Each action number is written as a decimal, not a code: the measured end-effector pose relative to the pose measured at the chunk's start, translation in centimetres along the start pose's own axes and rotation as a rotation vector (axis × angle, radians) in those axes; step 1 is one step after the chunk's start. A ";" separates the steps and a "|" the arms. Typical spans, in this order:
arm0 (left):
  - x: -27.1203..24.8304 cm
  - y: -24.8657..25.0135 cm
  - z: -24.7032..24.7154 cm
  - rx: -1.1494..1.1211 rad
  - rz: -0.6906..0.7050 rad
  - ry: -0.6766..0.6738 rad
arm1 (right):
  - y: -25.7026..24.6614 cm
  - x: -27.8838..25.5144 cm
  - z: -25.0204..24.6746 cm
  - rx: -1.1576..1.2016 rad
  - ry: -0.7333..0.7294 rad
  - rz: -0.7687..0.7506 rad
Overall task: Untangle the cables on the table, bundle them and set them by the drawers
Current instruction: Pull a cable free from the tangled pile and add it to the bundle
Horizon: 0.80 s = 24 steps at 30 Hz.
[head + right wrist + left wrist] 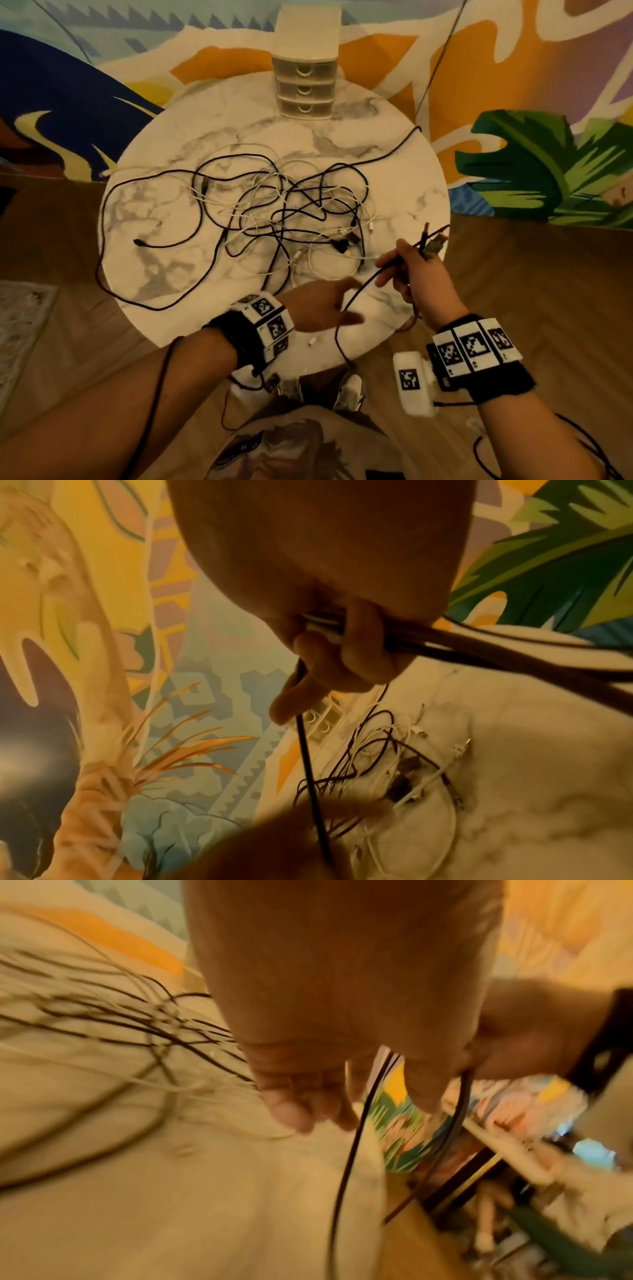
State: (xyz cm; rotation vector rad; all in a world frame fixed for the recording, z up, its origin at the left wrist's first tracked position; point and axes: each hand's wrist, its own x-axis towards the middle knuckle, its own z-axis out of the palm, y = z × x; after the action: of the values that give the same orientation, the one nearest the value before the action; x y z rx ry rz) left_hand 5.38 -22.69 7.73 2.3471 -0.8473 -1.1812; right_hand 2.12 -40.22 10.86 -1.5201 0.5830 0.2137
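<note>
Nearest the wearer, at the 6 o'clock edge of the round marble table (164,240), the left hand (322,305) reaches over the rim with its fingers loosely extended; a black cable (356,294) crosses the palm, and the left wrist view is too blurred to settle whether the fingers merely touch the strand or close on it, so I cannot tell its grip. That same black cable runs up toward 4 o'clock into the right hand (414,270), whose fingers are curled firmly round a gathered set of dark cable runs, with plug ends (435,241) projecting above the fist over the table's edge. The right wrist view confirms the clamp: several dark strands and a pale one pass through the closed fingers (363,645). A slack loop of the held cable hangs off the table's near rim toward the floor. Beyond the hands, the centre of the table carries the main tangle (291,209) of black and white cables, heavily crossed over one another, lying flat on the marble. One long black strand (113,205) sweeps out to 9 o'clock and overhangs the rim; another black run (394,150) leads off toward 2 o'clock. Farthest, at 12 o'clock, a small three-tier drawers unit (305,87) stands upright at the table's far edge, well apart from the tangle, all drawers closed.
</note>
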 end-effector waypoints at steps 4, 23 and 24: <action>3.2 6.5 -0.5 -0.017 0.145 0.143 | 0.8 -1.3 -2.7 0.022 0.062 0.002; 8.8 19.6 3.1 -0.248 0.536 0.119 | 1.6 -5.6 -14.9 -0.055 0.231 -0.249; 8.7 20.5 2.6 -0.266 0.533 0.094 | 1.4 -5.9 -15.4 -0.038 0.190 -0.252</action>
State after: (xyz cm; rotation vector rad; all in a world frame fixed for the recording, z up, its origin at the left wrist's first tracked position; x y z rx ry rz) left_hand 0.25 -43.92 12.85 1.7907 -1.1133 -0.8848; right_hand -7.01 -53.78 13.28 -1.6449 0.5323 -0.1149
